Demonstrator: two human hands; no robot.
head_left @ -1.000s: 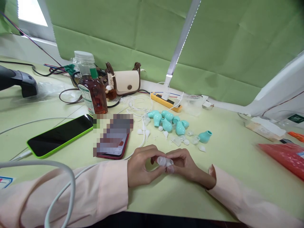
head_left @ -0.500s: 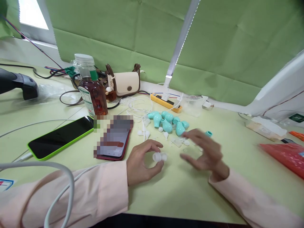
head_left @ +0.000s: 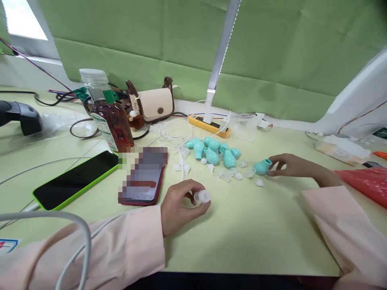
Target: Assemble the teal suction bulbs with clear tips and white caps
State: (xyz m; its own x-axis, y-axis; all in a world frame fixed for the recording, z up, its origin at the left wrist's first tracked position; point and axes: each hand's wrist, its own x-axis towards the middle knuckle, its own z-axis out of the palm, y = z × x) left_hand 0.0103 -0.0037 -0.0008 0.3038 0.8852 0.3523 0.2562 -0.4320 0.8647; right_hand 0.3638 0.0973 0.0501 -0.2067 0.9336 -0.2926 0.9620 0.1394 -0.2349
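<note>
My left hand [head_left: 186,205] pinches a small translucent white plastic fitting [head_left: 202,196] between thumb and fingers, just above the table. Farther right, my right hand [head_left: 287,166] has its thumb and fingers closed on the right end of a teal rubber bulb [head_left: 261,167], whose round opening faces up and away. Several more teal bulbs [head_left: 211,155] lie clustered beyond my left hand. Small clear and white plastic parts [head_left: 225,175] are scattered in front of them, and a white piece [head_left: 259,183] rests near the bulb at my right hand.
A phone in a red case [head_left: 143,189] and a green-edged phone [head_left: 75,180] lie to the left. Behind them stand a brown bottle [head_left: 111,125] and a cream handbag [head_left: 152,104]. A yellow power strip [head_left: 208,126] sits at the back. Red plastic packaging [head_left: 365,187] is at right.
My right hand has moved right and away from me, from open above the table to holding the separate teal bulb. My left hand keeps the fitting, now turned slightly.
</note>
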